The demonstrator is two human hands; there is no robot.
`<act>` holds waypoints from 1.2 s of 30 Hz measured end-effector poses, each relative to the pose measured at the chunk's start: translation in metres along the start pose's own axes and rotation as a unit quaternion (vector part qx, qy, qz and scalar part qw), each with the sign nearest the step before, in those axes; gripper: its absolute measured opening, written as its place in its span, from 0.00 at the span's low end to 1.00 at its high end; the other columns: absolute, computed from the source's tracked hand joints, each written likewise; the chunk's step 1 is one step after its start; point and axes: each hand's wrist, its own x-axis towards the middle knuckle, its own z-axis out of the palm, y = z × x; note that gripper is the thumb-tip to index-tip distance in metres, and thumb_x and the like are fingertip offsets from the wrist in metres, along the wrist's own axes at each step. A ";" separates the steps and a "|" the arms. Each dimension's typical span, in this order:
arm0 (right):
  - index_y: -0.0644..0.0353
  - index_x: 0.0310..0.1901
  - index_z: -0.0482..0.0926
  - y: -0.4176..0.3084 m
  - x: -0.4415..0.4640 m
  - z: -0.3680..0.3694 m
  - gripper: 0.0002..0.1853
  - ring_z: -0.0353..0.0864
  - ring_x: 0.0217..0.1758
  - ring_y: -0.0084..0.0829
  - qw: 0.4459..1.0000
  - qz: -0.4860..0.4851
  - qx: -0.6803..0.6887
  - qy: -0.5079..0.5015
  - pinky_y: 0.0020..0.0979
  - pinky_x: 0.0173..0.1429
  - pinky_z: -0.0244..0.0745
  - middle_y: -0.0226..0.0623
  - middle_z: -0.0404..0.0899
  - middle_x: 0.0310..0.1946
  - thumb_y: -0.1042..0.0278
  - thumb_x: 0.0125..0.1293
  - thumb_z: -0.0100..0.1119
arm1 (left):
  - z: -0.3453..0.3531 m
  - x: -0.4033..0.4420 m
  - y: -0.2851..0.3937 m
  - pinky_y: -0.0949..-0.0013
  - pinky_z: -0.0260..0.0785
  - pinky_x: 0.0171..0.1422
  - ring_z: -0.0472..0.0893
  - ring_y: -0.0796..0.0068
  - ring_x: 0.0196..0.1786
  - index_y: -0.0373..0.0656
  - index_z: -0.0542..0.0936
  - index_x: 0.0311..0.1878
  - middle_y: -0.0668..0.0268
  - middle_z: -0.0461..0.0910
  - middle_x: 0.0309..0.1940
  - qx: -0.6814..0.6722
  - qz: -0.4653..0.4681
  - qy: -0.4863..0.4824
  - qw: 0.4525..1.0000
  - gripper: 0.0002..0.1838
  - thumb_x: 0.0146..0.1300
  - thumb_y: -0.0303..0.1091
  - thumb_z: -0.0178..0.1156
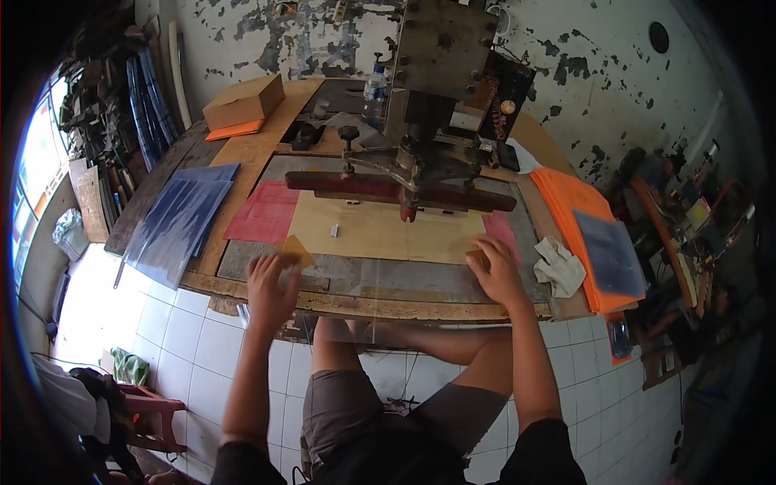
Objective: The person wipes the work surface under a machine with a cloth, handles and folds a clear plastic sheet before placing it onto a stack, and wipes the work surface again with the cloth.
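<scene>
My left hand [273,283] is at the near left of the press bed, fingers apart and slightly blurred, beside a tan corner piece [297,249]. My right hand [497,271] is at the near right, its thumb and fingers apart around a small brown piece [478,257]; whether it touches that piece is unclear. Between my hands, a clear plastic sheet [364,311] reaches over the table's front edge. Behind it lies a pale yellow board [380,234] with a small whitish piece [335,231] on it. Red sheets [267,212] flank the board. Above hangs a press head with a red bar [388,187].
Blue-tinted plastic sheets [182,214] lie on the left, near a cardboard box [244,101]. On the right are a white cloth [558,267] and orange sheets [570,218] under a clear pack [608,252]. A bottle [374,93] stands behind the press. Another person sits far right.
</scene>
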 end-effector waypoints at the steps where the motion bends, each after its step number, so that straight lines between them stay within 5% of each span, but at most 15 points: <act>1: 0.63 0.68 0.80 0.011 0.013 0.009 0.26 0.75 0.76 0.50 1.000 0.012 -0.011 -0.014 0.48 0.82 0.66 0.47 0.78 0.72 0.52 0.80 0.64 | 0.004 0.020 -0.002 0.52 0.68 0.73 0.85 0.53 0.57 0.41 0.86 0.54 0.60 0.88 0.52 -0.031 -0.006 -0.049 0.998 0.13 0.73 0.37 0.65; 4: 0.62 0.75 0.76 0.038 0.055 0.034 0.31 0.70 0.82 0.52 0.997 0.034 -0.044 -0.061 0.50 0.87 0.61 0.50 0.73 0.77 0.46 0.83 0.58 | 0.037 0.072 -0.022 0.48 0.68 0.79 0.81 0.47 0.69 0.40 0.83 0.68 0.53 0.84 0.66 -0.004 0.006 -0.174 0.985 0.23 0.77 0.42 0.60; 8: 0.60 0.79 0.72 0.062 0.089 0.060 0.34 0.66 0.84 0.54 0.992 0.078 -0.047 -0.086 0.51 0.88 0.58 0.52 0.71 0.79 0.42 0.84 0.54 | 0.112 0.119 -0.073 0.46 0.63 0.83 0.76 0.47 0.75 0.44 0.79 0.75 0.51 0.80 0.71 0.011 0.064 -0.180 0.982 0.28 0.79 0.48 0.57; 13: 0.56 0.79 0.72 0.052 0.080 0.060 0.33 0.65 0.85 0.54 0.995 0.073 -0.007 -0.073 0.50 0.89 0.55 0.52 0.70 0.79 0.44 0.83 0.56 | 0.126 0.127 -0.066 0.46 0.57 0.86 0.71 0.45 0.80 0.44 0.78 0.76 0.47 0.79 0.73 0.059 0.056 -0.199 0.977 0.29 0.80 0.47 0.53; 25: 0.54 0.73 0.77 0.065 0.076 0.062 0.28 0.70 0.80 0.54 0.989 0.077 0.119 -0.045 0.48 0.84 0.62 0.48 0.76 0.74 0.55 0.77 0.68 | 0.113 0.124 -0.056 0.49 0.59 0.84 0.75 0.50 0.76 0.48 0.85 0.69 0.53 0.83 0.68 -0.003 0.065 -0.181 0.981 0.24 0.80 0.48 0.56; 31: 0.57 0.62 0.85 0.072 0.077 0.057 0.18 0.78 0.75 0.44 0.960 0.104 0.252 -0.066 0.41 0.80 0.68 0.43 0.82 0.68 0.62 0.75 0.70 | 0.113 0.122 -0.063 0.50 0.70 0.77 0.79 0.45 0.72 0.44 0.84 0.70 0.49 0.84 0.67 -0.090 0.065 -0.173 0.979 0.23 0.76 0.42 0.62; 34: 0.58 0.59 0.87 0.065 0.076 0.047 0.14 0.80 0.73 0.39 0.936 0.116 0.323 -0.078 0.39 0.80 0.67 0.40 0.86 0.67 0.66 0.75 0.69 | 0.107 0.121 -0.054 0.54 0.79 0.67 0.87 0.49 0.62 0.43 0.84 0.70 0.48 0.86 0.63 -0.178 0.019 -0.191 0.965 0.23 0.75 0.40 0.65; 36: 0.58 0.59 0.89 0.056 0.075 0.042 0.14 0.81 0.73 0.36 0.933 0.119 0.330 -0.080 0.37 0.80 0.68 0.38 0.87 0.66 0.68 0.76 0.68 | 0.091 0.125 -0.038 0.57 0.78 0.70 0.86 0.55 0.66 0.46 0.84 0.72 0.51 0.86 0.65 -0.182 -0.074 -0.242 0.950 0.24 0.76 0.39 0.65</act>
